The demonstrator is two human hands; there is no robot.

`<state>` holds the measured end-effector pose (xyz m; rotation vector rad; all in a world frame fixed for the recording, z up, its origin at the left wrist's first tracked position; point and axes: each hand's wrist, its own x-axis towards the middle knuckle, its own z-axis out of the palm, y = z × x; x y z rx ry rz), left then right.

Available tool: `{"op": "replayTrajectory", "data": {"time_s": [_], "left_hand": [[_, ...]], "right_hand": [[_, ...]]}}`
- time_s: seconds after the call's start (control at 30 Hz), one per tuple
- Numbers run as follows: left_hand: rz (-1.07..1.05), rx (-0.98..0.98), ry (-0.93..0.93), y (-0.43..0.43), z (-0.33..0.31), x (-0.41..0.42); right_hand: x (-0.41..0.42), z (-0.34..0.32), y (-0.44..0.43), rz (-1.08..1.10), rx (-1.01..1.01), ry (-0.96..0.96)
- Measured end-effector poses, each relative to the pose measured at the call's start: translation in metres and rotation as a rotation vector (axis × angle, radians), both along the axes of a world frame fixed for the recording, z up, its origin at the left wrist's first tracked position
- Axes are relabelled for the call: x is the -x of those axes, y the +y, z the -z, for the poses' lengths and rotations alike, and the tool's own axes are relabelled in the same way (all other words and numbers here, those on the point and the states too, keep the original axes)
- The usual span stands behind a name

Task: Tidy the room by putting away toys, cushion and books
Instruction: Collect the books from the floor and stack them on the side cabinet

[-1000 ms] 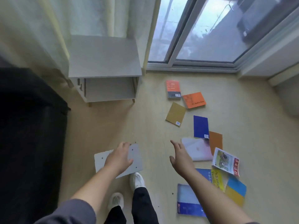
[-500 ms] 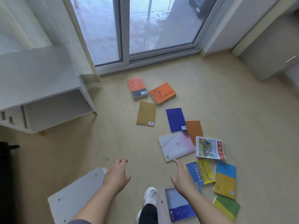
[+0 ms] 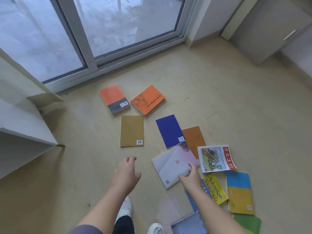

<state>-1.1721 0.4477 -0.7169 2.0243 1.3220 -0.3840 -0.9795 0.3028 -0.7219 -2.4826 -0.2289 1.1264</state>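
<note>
Several books lie scattered on the floor. A tan book (image 3: 132, 130) lies ahead of my left hand (image 3: 125, 174), which hovers open and holds nothing. My right hand (image 3: 190, 177) reaches over the near edge of a pale white-pink book (image 3: 172, 163), fingers spread; whether it touches the book is unclear. Further off lie an orange-and-grey book (image 3: 114, 98), an orange book (image 3: 147, 99), a dark blue book (image 3: 169, 130) and a brown book (image 3: 194, 140). To the right are a magazine (image 3: 216, 158), a yellow English book (image 3: 215, 190) and a blue-and-yellow book (image 3: 239, 191).
A white open shelf unit (image 3: 25, 137) stands at the left. Sliding glass doors (image 3: 101, 31) run along the far side. A grey cabinet (image 3: 270, 31) sits at the far right. My white shoes (image 3: 125, 208) are on the floor below my arms.
The view has swung right and closer to the books. Both hands moved forward; my right hand now reaches over the pale book. The white board on the floor has left the view.
</note>
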Motion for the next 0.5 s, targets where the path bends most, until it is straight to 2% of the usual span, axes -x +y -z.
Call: {"op": "replayTrajectory", "data": {"time_s": [0.2, 0.5], "left_hand": [[0.137, -0.054, 0.034, 0.016, 0.098, -0.046], [0.257, -0.04, 0.003, -0.015, 0.268, -0.126]], "right_hand": [[-0.028, 0.104, 0.008, 0.159, -0.004, 0.074], [-0.072, 0.266, -0.023, 0.373, -0.019, 0.123]]}}
